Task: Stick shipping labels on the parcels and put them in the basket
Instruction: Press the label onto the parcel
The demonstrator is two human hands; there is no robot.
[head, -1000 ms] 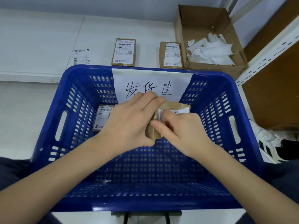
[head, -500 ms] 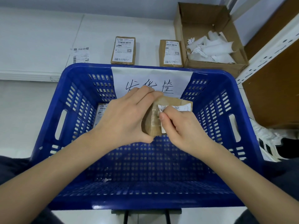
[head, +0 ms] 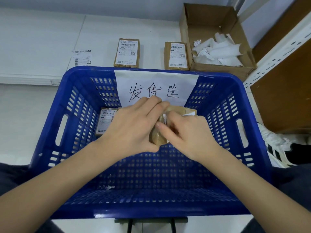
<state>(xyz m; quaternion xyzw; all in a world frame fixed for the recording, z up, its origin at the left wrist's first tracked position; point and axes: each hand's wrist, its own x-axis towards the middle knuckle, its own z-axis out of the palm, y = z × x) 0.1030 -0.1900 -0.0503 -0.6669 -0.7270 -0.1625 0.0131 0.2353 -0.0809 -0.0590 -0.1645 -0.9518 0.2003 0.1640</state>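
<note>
Over the blue basket [head: 50,125] I hold a small brown parcel [head: 178,110]. My left hand [head: 133,126] grips its left side, fingers curled over the top edge. My right hand [head: 186,133] lies on the parcel's face, fingers bent and pressing a white shipping label [head: 190,113] onto it; most of the label is hidden. One labelled parcel [head: 106,120] lies inside the basket at the far left. Two more labelled parcels [head: 127,52] [head: 177,55] lie on the white table behind the basket.
A loose label sheet [head: 82,56] lies on the table at the left. A cardboard box [head: 190,19] with crumpled white backing paper stands at the back right. A white metal shelf frame [head: 276,52] and brown panel are on the right.
My right hand slid down and left over the label, covering more of it. The parcel and my left hand stayed almost in place.
</note>
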